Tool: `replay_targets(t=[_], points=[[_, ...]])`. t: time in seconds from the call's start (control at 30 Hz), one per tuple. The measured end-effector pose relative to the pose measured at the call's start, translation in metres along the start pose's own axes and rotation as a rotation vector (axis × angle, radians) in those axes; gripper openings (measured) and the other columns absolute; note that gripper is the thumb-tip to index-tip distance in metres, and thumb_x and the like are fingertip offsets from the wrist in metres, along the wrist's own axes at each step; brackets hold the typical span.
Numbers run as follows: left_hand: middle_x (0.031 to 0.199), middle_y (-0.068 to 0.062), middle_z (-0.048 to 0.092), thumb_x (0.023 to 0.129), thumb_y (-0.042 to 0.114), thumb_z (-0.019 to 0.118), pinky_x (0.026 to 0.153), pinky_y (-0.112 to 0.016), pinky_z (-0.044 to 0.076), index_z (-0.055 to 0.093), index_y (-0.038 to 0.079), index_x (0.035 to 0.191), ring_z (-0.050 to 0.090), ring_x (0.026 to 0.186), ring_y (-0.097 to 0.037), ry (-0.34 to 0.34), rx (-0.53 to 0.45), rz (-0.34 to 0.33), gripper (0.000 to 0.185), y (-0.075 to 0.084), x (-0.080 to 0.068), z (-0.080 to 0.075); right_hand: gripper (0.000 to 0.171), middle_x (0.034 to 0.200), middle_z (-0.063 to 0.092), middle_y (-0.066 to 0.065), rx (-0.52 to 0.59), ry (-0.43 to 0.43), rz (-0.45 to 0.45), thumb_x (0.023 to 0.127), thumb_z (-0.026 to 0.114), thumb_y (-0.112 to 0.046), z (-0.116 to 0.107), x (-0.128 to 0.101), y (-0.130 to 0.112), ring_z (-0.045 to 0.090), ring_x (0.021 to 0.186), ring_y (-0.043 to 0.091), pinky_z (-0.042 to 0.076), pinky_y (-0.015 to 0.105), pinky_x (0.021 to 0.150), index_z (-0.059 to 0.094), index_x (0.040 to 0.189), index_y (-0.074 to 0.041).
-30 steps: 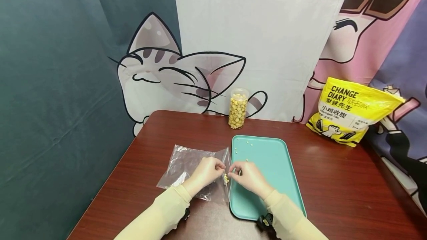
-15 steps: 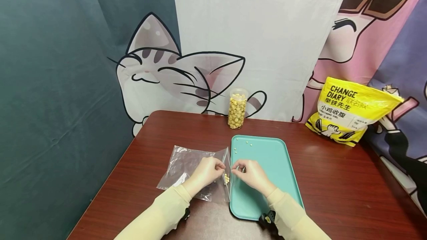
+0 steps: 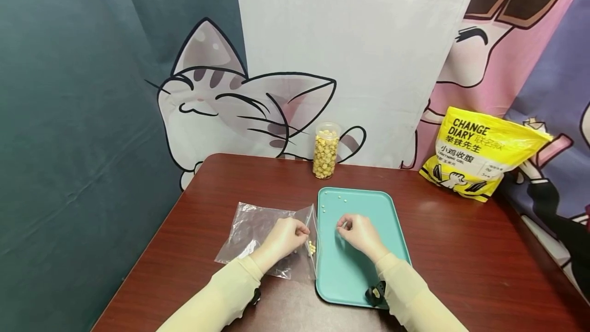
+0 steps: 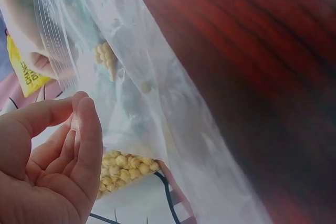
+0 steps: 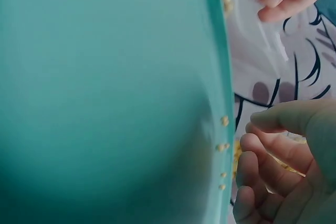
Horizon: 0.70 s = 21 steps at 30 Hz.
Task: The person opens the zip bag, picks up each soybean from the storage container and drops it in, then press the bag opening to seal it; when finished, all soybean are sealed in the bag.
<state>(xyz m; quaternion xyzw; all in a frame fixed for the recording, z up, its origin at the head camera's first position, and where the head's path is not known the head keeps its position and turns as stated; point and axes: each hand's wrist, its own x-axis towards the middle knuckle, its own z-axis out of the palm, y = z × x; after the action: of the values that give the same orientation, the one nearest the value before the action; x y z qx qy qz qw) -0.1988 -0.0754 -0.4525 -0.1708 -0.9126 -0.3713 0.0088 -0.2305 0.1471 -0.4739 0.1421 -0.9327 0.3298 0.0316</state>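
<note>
My left hand [image 3: 287,234] pinches the upper edge of a clear zip bag [image 3: 251,229], thumb against index finger. The bag lies flat on the table, its mouth raised at the tray's left side. Small pale-yellow balls [image 3: 312,247] sit inside near that mouth; the left wrist view shows a clump of balls [image 4: 106,59] through the film. Over the turquoise tray [image 3: 378,250] hovers my right hand [image 3: 361,232], fingers loosely bent. Nothing shows between thumb and index of the right hand [image 5: 283,156] in its wrist view. Several loose balls [image 3: 339,197] lie at the tray's far left corner.
Behind the tray stands a clear jar [image 3: 325,152] filled with popcorn. A large yellow snack pouch [image 3: 481,152] leans at the back right. A printed cloth [image 3: 295,24] hangs behind the brown table [image 3: 461,250].
My right hand has drawn away from the bag's mouth, moving right over the tray. The left hand keeps its hold on the bag.
</note>
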Motion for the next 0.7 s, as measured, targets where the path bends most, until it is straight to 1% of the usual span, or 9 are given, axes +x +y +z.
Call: replay_targets(t=[0.13,0.23,0.37,0.47,0.7], points=[[0.060,0.003,0.063,0.078,0.002,0.060,0.053,-0.017,0.045,0.073,0.002,0.086,0.046,0.042,0.002,-0.007,-0.007,-0.011,0.016,0.001,0.001,-0.002,0.002,0.064,0.057,-0.003,0.006,-0.017,0.036,0.081,0.068,-0.008,-0.001,0.003,0.009,0.047,0.056,0.010,0.040,0.027,0.053,0.067,0.079,-0.007],[0.061,0.002,0.063,0.079,0.001,0.060,0.051,-0.017,0.045,0.073,0.001,0.087,0.046,0.041,0.001,-0.013,-0.016,-0.017,0.015,0.001,0.000,-0.002,0.003,0.064,0.058,-0.001,0.005,-0.024,0.063,0.080,0.069,-0.006,-0.001,0.006,0.015,0.049,0.055,0.011,0.041,0.027,0.052,0.066,0.079,-0.006],[0.065,0.000,0.066,0.078,0.001,0.061,0.050,-0.017,0.044,0.073,0.001,0.086,0.047,0.043,0.001,-0.012,-0.013,-0.015,0.014,0.001,-0.001,-0.001,0.005,0.069,0.061,0.002,-0.002,-0.038,0.074,0.079,0.071,-0.006,-0.001,0.010,0.018,0.052,0.056,0.011,0.043,0.028,0.053,0.066,0.082,-0.006],[0.067,-0.001,0.067,0.078,0.001,0.062,0.050,-0.016,0.045,0.073,0.002,0.086,0.048,0.045,0.000,-0.005,0.000,-0.010,0.014,0.000,-0.001,-0.001,0.007,0.071,0.063,0.004,-0.002,-0.051,0.065,0.079,0.072,-0.006,-0.002,0.015,0.018,0.054,0.058,0.012,0.044,0.029,0.053,0.067,0.084,-0.005],[0.065,0.001,0.066,0.076,0.002,0.062,0.053,-0.016,0.045,0.073,0.003,0.084,0.049,0.048,0.001,0.010,0.026,-0.002,0.014,-0.001,-0.001,0.000,0.009,0.074,0.063,0.005,-0.014,-0.057,0.063,0.079,0.072,-0.007,0.003,0.021,0.017,0.056,0.063,0.014,0.045,0.030,0.055,0.067,0.086,-0.005]])
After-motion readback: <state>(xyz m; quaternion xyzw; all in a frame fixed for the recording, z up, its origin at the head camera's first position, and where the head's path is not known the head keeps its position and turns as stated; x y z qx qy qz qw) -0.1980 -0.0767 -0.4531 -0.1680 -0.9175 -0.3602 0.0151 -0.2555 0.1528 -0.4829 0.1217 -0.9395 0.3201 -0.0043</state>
